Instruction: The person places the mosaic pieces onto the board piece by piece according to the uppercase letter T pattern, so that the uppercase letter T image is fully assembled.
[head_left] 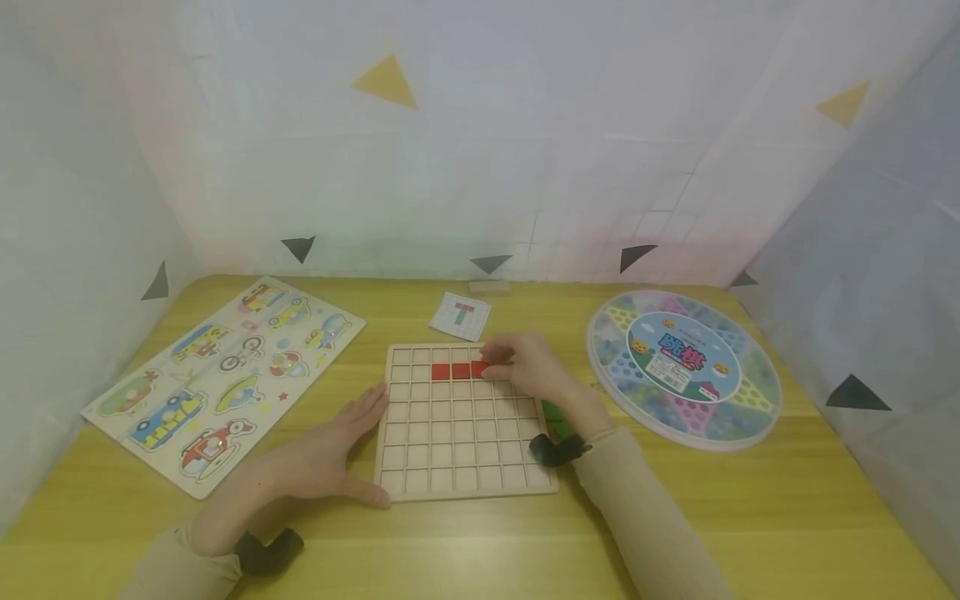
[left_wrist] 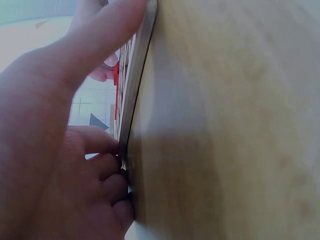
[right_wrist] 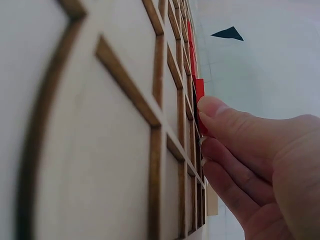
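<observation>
Your right hand (head_left: pixel 531 367) pinches a red tile (head_left: pixel 478 368) between the thumb and finger, at the second row from the far edge of the wooden grid board (head_left: pixel 450 433). This tile stands a little higher than the two other red tiles (head_left: pixel 451 372), which lie side by side in the same row, just to its left. Your left hand (head_left: pixel 322 454) is spread and grasps nothing; its fingers and thumb touch the left side of the board. Green pieces (head_left: pixel 553 412) lie beside the board, partly hidden by your right arm. Beyond the board is a card (head_left: pixel 447 320) with a T-shaped drawing.
</observation>
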